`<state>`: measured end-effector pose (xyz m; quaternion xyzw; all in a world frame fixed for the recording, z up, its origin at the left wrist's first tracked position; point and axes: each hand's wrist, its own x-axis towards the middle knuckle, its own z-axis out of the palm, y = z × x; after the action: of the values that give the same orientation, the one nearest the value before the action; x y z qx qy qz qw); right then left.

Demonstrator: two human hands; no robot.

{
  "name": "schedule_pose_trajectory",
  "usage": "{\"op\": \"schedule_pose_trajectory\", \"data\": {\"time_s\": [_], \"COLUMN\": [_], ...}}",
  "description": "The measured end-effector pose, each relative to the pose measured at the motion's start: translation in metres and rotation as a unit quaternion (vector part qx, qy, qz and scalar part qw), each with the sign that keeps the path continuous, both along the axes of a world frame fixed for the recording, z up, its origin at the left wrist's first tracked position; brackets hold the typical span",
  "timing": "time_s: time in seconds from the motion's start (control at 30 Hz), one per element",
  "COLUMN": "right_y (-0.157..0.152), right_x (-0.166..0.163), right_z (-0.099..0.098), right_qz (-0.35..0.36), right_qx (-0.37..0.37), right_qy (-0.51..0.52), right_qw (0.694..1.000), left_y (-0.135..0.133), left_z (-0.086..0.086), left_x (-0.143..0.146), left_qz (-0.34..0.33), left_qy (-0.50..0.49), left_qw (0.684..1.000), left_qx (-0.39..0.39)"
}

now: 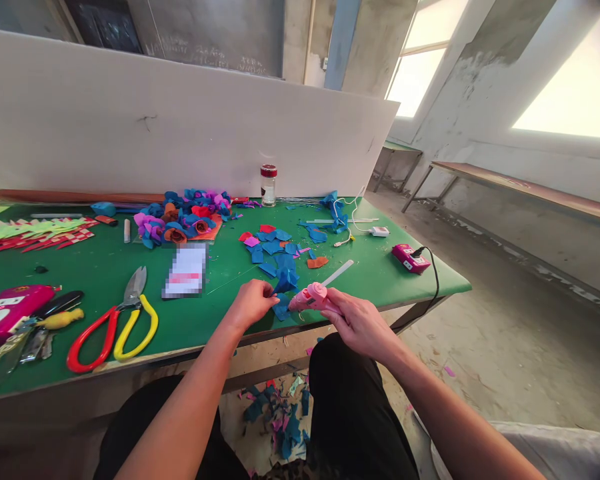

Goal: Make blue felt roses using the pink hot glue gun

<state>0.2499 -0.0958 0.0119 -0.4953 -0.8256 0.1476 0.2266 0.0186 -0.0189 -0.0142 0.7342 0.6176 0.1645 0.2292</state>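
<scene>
My right hand is closed around a pink hot glue gun, and a translucent glue stick sticks out behind it. The gun's nozzle end points left at a blue paper piece near the table's front edge. Thumb and fingers of my left hand pinch the edge of a folded blue paper petal just left of the gun. Whether the nozzle touches the paper, I cannot tell. Beyond both hands lie loose blue paper pieces, with a few red, pink and orange ones among them.
Scissors with red and yellow handles lie left, near a blurred card. Finished paper flowers are heaped behind. A glass jar stands by the white board. A magenta power strip and a white cable lie right.
</scene>
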Motion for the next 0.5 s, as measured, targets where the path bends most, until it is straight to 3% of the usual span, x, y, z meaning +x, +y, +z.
{"op": "schedule_pose_trajectory", "data": {"time_s": [0.33,0.5], "right_y": [0.0046,0.0015], "right_x": [0.0070,0.0069], "right_z": [-0.0048,0.0020], "right_qz": [-0.005,-0.023], "right_qx": [0.017,0.018], "right_qy": [-0.008,0.002], "right_qw": [1.000,1.000], "left_y": [0.0012,0.0005], "left_z": [-0.0027,-0.0023], "left_x": [-0.0002,-0.0002], "left_qz": [0.001,0.002], "left_qy": [-0.003,-0.002], "left_qw": [1.000,1.000], "left_qx": [-0.001,0.001]}}
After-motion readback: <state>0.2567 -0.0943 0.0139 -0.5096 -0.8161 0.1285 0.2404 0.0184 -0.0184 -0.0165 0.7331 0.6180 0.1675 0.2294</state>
